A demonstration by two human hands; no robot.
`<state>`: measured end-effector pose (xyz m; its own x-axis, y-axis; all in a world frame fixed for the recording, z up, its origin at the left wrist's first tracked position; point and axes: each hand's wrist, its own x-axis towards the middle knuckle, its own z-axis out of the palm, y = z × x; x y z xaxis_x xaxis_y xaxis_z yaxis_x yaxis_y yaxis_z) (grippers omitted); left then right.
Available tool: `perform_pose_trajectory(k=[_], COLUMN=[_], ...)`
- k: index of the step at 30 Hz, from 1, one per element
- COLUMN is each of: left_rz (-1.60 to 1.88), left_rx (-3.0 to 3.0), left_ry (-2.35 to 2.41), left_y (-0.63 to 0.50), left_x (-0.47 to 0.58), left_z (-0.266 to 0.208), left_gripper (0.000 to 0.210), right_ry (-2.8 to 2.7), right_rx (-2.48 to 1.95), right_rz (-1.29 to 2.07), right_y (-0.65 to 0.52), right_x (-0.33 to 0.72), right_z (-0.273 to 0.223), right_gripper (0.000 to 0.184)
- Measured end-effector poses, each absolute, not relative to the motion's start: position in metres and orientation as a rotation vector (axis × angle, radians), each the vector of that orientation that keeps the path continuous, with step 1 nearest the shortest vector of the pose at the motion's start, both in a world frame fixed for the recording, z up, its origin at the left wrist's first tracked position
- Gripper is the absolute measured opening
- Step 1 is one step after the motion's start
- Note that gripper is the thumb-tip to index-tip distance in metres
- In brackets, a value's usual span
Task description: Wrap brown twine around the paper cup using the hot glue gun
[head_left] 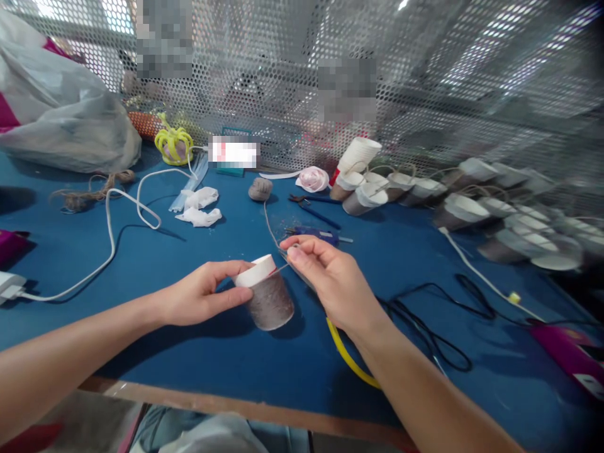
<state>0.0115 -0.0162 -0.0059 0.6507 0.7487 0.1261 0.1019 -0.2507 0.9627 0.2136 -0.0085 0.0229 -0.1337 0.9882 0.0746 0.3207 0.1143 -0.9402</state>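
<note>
Head view: left hand (pixel 201 296) grips cup (pixel 265 294) near its white rim, fingers wrapped round it, cup tilted on blue table (pixel 189 365). Right hand (pixel 330 277) pinches twine (pixel 270 229) just beside the rim, fingers closed on it. Twine runs back to ball (pixel 260 188). Finished cups (pixel 472 207) lie at far right.

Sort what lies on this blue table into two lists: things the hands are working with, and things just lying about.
In use: left hand holding the cup; right hand pinching the twine, which leads to the twine ball.

Lying about: white cable, plastic bag, finished cups, pink flower, black cable.
</note>
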Motion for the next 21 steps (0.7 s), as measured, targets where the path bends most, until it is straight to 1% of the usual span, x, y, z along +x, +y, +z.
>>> perform_pose_trajectory(k=[5, 13, 21], left_rz=[0.727, 0.733, 0.724], left_rx=[1.797, 1.899, 1.954], left_ry=[0.665, 0.64, 0.623], left_y=[-0.018, -0.019, -0.022], left_x=[0.011, 0.008, 0.009], left_z=[-0.004, -0.006, -0.002], left_gripper=[0.022, 0.017, 0.016], right_ry=[-1.598, -1.613, -1.667], right_rx=[-1.346, -1.291, -1.374], right_rz=[1.041, 1.132, 1.142], right_y=[-0.007, -0.004, -0.01], right_x=[0.212, 0.211, 0.209], right_z=[0.017, 0.004, 0.01], right_gripper=[0.02, 0.023, 0.023])
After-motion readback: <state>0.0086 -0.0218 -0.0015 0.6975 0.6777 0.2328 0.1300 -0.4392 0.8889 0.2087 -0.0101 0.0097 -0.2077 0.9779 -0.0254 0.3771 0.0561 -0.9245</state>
